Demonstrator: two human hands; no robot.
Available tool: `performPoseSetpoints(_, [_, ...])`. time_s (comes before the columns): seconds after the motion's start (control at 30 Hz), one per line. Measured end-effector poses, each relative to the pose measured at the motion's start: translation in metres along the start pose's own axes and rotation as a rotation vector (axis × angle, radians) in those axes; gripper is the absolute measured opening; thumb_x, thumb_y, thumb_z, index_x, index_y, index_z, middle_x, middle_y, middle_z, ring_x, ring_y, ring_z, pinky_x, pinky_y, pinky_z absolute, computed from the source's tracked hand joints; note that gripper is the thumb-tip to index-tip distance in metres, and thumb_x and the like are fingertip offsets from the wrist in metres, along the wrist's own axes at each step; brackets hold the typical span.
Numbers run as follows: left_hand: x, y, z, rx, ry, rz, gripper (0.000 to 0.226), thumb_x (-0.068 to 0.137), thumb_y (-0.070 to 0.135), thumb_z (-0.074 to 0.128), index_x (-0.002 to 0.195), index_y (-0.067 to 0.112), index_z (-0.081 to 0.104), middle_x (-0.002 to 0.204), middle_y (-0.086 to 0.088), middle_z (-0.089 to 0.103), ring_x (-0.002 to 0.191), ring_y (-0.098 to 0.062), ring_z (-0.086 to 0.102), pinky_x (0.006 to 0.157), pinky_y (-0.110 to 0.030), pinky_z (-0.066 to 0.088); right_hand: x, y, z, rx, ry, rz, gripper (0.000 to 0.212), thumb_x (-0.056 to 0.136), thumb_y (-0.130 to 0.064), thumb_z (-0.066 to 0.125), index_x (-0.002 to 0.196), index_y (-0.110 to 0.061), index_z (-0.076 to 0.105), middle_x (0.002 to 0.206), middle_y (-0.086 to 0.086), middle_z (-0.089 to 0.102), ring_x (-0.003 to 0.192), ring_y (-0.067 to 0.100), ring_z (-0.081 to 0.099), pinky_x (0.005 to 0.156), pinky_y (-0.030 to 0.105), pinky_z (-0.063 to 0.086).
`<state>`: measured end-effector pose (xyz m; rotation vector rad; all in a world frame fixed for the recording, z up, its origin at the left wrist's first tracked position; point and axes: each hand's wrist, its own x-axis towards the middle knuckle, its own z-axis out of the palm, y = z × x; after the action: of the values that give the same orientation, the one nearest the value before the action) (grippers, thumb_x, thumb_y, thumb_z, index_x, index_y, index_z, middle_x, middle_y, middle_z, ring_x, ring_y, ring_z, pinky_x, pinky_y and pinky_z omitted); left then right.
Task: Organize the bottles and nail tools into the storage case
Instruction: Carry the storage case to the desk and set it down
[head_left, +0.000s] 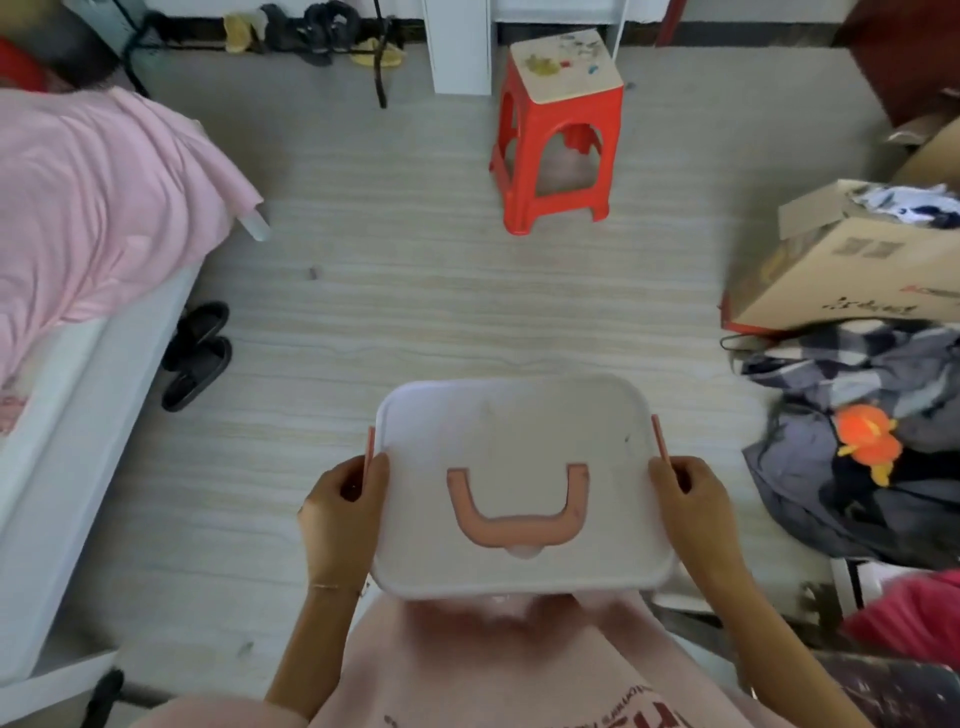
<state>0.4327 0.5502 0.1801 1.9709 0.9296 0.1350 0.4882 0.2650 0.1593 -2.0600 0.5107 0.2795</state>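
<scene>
A white storage case (519, 431) with its lid on rests on my lap. A pink U-shaped handle (518, 512) lies flat on the lid. My left hand (340, 512) grips the case's left side, fingers curled at the pink side latch (370, 452). My right hand (693, 506) grips the right side at the other pink latch (660, 441). No bottles or nail tools show; the case's inside is hidden by the lid.
A red plastic stool (558, 130) stands on the floor ahead. A bed with a pink blanket (93, 197) is at the left, black slippers (197, 353) beside it. A cardboard box (852, 265) and piled clothes (857, 441) lie at the right.
</scene>
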Motion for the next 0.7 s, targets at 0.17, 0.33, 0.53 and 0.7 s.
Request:
performPoseSetpoints(0.17, [0.063, 0.018, 0.008, -0.022, 0.011, -0.066, 0.022, 0.086, 0.033, 0.059, 0.067, 0.022, 0.064, 0.065, -0.001, 0.063, 0.065, -0.02, 0.057, 0.058, -0.03, 0.044, 0.057, -0.049, 0.03, 0.03, 0.01, -0.015, 0.005, 0.088, -0.025, 0.051, 0.088, -0.021, 0.054, 0.079, -0.012, 0.057, 0.072, 0.005, 0.053, 0.055, 0.02, 0.036])
performPoseSetpoints(0.33, [0.15, 0.037, 0.009, -0.047, 0.011, -0.117, 0.019, 0.085, 0.03, 0.059, 0.066, 0.03, 0.064, 0.067, 0.005, 0.065, 0.067, -0.012, 0.058, 0.057, -0.023, 0.04, 0.11, -0.1, 0.079, 0.01, 0.012, 0.009, 0.008, 0.088, -0.025, 0.052, 0.088, -0.018, 0.057, 0.079, -0.011, 0.057, 0.072, 0.005, 0.053, 0.056, 0.021, 0.036])
performPoseSetpoints(0.53, [0.264, 0.066, -0.001, -0.051, 0.003, -0.099, 0.016, 0.086, 0.031, 0.059, 0.072, 0.027, 0.065, 0.071, 0.007, 0.066, 0.069, -0.009, 0.059, 0.058, -0.02, 0.039, 0.171, -0.178, 0.137, 0.018, -0.001, 0.014, 0.008, 0.089, -0.024, 0.052, 0.09, -0.017, 0.056, 0.081, -0.009, 0.057, 0.075, 0.006, 0.053, 0.058, 0.022, 0.037])
performPoseSetpoints(0.7, [0.348, 0.097, 0.0, -0.065, 0.008, -0.09, 0.019, 0.086, 0.03, 0.058, 0.069, 0.027, 0.064, 0.068, 0.006, 0.065, 0.068, -0.011, 0.058, 0.057, -0.023, 0.04, 0.222, -0.24, 0.173, 0.041, -0.013, -0.008, 0.009, 0.088, -0.025, 0.053, 0.09, -0.017, 0.058, 0.082, -0.009, 0.059, 0.075, 0.005, 0.054, 0.057, 0.021, 0.037])
